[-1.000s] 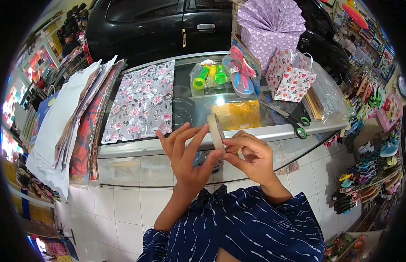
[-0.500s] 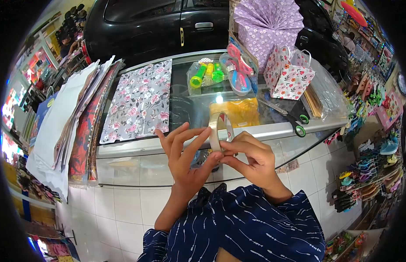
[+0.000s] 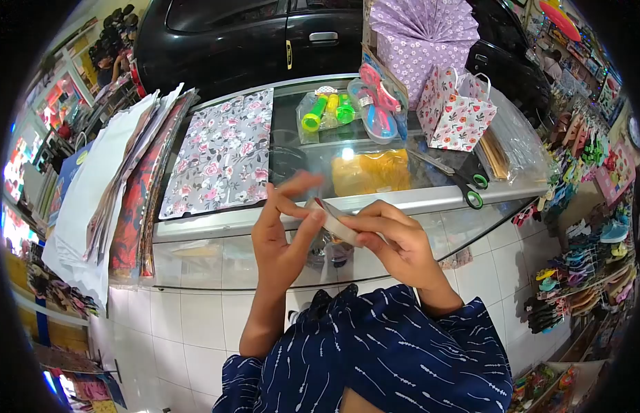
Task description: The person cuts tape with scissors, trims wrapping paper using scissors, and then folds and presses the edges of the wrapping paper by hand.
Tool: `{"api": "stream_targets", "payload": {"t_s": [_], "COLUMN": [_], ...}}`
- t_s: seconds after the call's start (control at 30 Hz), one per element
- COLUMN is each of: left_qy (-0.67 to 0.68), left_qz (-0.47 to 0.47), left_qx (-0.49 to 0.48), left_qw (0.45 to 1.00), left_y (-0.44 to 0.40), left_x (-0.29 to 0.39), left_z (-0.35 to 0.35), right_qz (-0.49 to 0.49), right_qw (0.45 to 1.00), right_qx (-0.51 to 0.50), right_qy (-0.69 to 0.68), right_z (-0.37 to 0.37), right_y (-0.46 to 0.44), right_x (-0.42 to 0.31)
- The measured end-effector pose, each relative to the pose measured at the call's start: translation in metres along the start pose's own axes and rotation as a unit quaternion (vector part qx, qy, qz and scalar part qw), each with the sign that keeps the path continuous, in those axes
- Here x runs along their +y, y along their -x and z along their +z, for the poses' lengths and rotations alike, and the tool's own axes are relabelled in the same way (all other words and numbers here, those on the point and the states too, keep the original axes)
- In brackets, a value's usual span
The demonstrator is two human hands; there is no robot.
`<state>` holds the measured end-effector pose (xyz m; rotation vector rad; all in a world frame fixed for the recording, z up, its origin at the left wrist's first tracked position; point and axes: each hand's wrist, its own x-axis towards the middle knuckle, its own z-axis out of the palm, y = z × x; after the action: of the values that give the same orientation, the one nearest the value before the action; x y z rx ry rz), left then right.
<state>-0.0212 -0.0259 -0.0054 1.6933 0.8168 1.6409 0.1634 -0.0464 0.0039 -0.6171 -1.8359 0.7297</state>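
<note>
Tipped the tape roll (image 3: 341, 228) from near upright to a flatter slant since the earlier frame, and brought it slightly left and nearer; faces a black car (image 3: 230, 51) on the far side of a glass-topped counter (image 3: 230, 226); has a stack of papers (image 3: 93, 189) over the counter's left end, white on the outer side and red-patterned on the right; has a purple flowered package (image 3: 424, 63) with a pleated fan at the far right; just right of the papers, has a grey floral sheet (image 3: 220, 155) lying flat; has a small floral gift bag (image 3: 454, 117) upright in front of the purple package; left of that bag, has a pack of pink and blue toys (image 3: 378, 113) beside a pack of green and yellow toys (image 3: 327, 111); nearer, has a yellow packet (image 3: 371, 172) at the middle and scissors (image 3: 456, 176) with green-lined handles to its right; holds the tape roll above the near edge, clamped between thumb and fingers of the right hand (image 3: 399, 244) at its right end; rests the thumb of the left hand (image 3: 277, 237) against its left end, other fingers spread and partly blurred; cannot tell whether that thumb and forefinger pinch it.
</note>
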Motion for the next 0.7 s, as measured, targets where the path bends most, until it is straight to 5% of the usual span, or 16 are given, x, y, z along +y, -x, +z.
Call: {"api": "stream_targets", "payload": {"t_s": [0.37, 0.47, 0.7], "left_qy": [0.146, 0.102, 0.035], "left_qz": [-0.020, 0.025, 0.051], "left_qx": [-0.035, -0.028, -0.019], "left_qw": [0.988, 0.994, 0.998], "left_y": [0.004, 0.003, 0.005], "left_x": [0.000, -0.002, 0.000], "left_z": [0.001, 0.002, 0.007], "right_qz": [0.092, -0.041, -0.020], "right_qw": [0.974, 0.995, 0.995], "right_qx": [0.094, 0.080, 0.096], "right_qy": [-0.184, 0.029, 0.029], "right_z": [-0.002, -0.008, -0.012], "right_y": [0.006, 0.000, -0.001], "right_x": [-0.003, 0.004, 0.017]}}
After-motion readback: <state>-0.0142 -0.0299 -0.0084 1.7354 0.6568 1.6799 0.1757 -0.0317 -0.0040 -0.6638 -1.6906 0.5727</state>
